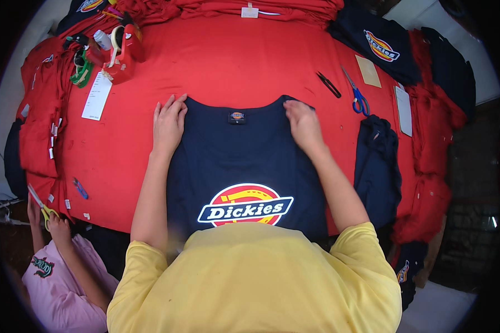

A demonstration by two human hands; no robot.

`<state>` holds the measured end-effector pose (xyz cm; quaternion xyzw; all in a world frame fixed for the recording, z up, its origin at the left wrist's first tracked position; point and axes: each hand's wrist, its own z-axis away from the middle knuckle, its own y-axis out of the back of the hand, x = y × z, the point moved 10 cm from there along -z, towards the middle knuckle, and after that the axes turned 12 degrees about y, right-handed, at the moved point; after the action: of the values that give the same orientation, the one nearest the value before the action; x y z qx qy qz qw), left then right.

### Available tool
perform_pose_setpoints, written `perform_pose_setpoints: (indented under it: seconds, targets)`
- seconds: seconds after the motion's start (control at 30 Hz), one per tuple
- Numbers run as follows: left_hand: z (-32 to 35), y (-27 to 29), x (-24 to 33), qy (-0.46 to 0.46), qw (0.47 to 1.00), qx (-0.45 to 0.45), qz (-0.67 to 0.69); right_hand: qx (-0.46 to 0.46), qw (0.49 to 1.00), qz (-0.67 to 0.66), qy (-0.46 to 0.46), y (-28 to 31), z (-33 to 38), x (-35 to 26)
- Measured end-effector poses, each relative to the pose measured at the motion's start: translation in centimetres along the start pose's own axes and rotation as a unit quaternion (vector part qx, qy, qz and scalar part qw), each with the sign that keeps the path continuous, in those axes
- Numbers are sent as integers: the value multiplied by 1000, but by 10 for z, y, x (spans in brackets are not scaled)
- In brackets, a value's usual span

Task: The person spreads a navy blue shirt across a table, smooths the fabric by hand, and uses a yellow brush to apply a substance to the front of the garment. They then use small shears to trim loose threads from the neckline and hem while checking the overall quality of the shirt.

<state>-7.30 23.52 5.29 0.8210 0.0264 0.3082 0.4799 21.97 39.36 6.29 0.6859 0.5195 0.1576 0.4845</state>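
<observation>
A navy T-shirt [244, 161] lies spread flat in front of me, its neckline toward the far side. A red, yellow and white printed emblem [246, 205] crosses its chest, and a small dark neck label [237, 116] shows inside the collar. At the left shoulder, my left hand [170, 121] pinches the shirt's edge between thumb and forefinger, the other fingers reaching past it. My right hand [304, 126] is closed on the right shoulder, fingers curled over the fabric and slightly blurred. The lower part of the shirt is hidden behind my yellow-clad body.
Red cloth [233, 61] covers the table. Right of the shirt lie black thread snips [329, 84], blue-handled scissors [359, 100] and a crumpled navy garment [378, 166]. Tape dispensers [119, 61] stand far left. At lower left, a co-worker's hand [58, 230] holds yellow-handled scissors [45, 210].
</observation>
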Motion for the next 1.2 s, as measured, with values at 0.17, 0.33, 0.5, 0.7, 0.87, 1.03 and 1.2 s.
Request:
perform_pose_setpoints:
  seconds: [0.17, 0.33, 0.5, 0.7, 0.87, 1.03, 1.2]
  targets:
    - [-3, 1, 1, -10, 999, 42, -4, 34, 994, 107, 17, 1, 12, -2]
    - [-2, 2, -3, 27, 999, 32, 8, 16, 996, 88, 11, -1, 11, -2]
    - [-3, 3, -1, 31, 999, 26, 31, 41, 999, 26, -17, 4, -6, -6]
    - [-2, 2, -1, 30, 999, 2, 32, 5, 994, -61, 87, -60, -55, -111]
    - [-2, 2, 2, 21, 999, 8, 23, 32, 983, -166, -72, -81, -60, -57]
    - [4, 16, 15, -36, 995, 86, -43, 153, 961, -155, -173, -11, -47, 32]
    - [12, 8, 80, -129, 989, 18, 71, 94, 940, 269, -185, 58, -10, 113]
